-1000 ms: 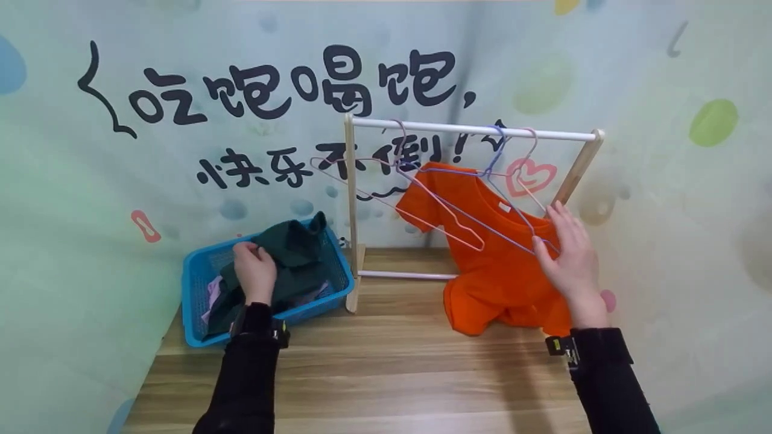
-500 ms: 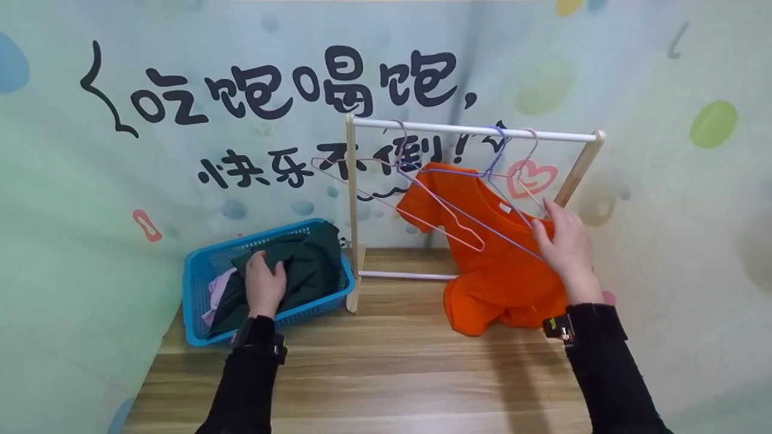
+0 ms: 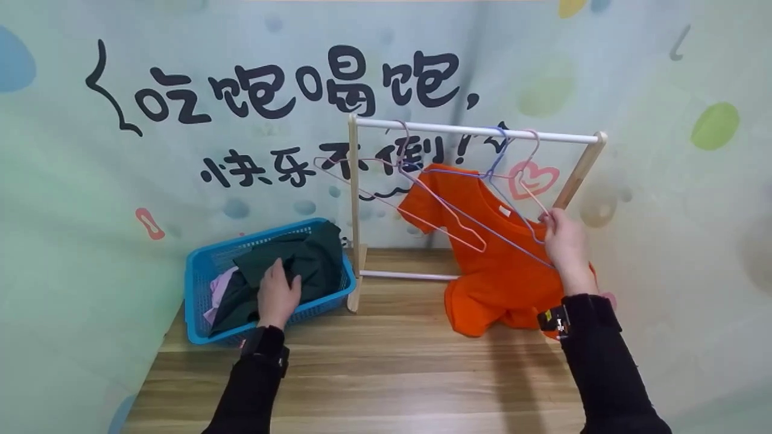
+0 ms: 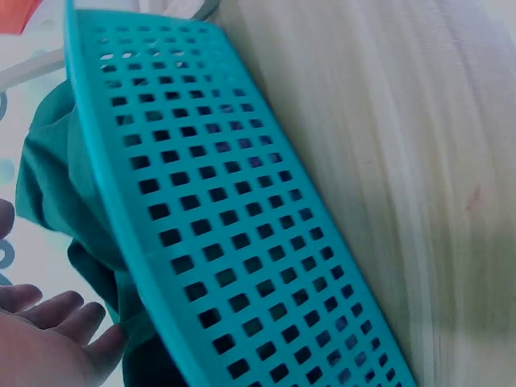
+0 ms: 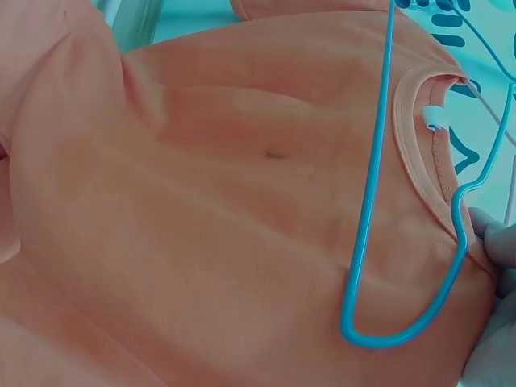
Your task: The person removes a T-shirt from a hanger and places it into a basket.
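My left hand [image 3: 278,292] rests with loose fingers [image 4: 40,330] on a dark green garment [image 3: 307,259] that lies in a blue perforated basket [image 3: 196,289] at the table's back left. My right hand [image 3: 561,241] is raised to the right shoulder of an orange T-shirt [image 3: 494,271] and pinches the cloth there, its fingertips [image 5: 492,242] beside the collar. The shirt hangs on a blue-purple wire hanger [image 5: 362,218] hooked over the white bar of a small wooden rack [image 3: 470,129]. The shirt's hem touches the tabletop.
Empty pink wire hangers [image 3: 482,246] hang on the same bar, left and right of the shirt. A pale lilac cloth [image 3: 216,289] shows under the green garment. The wooden table [image 3: 392,361] meets painted walls behind and at both sides.
My left hand lowered the green garment into the basket and slid toward the basket's front. My right hand moved up the shirt's shoulder, and its flat fingers curled onto the cloth.
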Demonstrator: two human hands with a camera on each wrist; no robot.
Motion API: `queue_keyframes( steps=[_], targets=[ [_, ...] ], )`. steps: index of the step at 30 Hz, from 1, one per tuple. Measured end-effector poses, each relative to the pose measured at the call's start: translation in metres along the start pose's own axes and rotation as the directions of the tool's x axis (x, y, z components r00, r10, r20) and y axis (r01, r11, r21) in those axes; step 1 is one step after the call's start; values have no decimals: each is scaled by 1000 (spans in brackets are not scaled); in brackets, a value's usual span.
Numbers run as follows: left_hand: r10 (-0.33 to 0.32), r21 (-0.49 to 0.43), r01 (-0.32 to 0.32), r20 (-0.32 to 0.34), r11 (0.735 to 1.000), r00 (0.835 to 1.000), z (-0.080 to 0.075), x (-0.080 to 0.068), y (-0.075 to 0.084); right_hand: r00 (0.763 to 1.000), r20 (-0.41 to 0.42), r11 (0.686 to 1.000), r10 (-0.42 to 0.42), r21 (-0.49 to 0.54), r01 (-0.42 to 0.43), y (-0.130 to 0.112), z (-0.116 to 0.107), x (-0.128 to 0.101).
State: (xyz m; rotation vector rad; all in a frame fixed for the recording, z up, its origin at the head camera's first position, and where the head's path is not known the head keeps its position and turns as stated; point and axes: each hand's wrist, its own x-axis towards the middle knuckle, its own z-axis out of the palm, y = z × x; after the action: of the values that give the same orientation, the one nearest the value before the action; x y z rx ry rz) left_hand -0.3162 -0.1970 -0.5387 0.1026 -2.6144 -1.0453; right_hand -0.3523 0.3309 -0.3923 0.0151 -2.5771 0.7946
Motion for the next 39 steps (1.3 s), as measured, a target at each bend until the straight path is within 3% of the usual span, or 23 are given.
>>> queue_keyframes(
  steps=[5, 11, 15, 23, 29, 39],
  targets=[
    [32, 97, -31, -8, 995, 999, 12, -6, 2, 996, -73, 999, 44, 14, -43, -5, -6, 3],
    [16, 172, -29, 72, 985, 997, 22, -12, 12, 986, -166, 1000, 26, 9, -24, -9, -18, 4],
    [47, 199, -68, 107, 978, 993, 30, -16, 21, 985, -165, 998, 55, 25, -52, -5, -21, -5],
    [164, 262, -187, 107, 947, 981, 45, -30, 35, 979, -197, 997, 54, 63, -42, 21, -14, -29],
    [251, 275, -268, 95, 923, 963, 53, -40, 35, 977, -199, 995, 82, 79, -68, 37, -9, -52],
    [319, 294, -338, 112, 894, 941, 61, -57, 28, 975, -151, 980, 166, 133, -146, 73, 9, -89]
  ],
)
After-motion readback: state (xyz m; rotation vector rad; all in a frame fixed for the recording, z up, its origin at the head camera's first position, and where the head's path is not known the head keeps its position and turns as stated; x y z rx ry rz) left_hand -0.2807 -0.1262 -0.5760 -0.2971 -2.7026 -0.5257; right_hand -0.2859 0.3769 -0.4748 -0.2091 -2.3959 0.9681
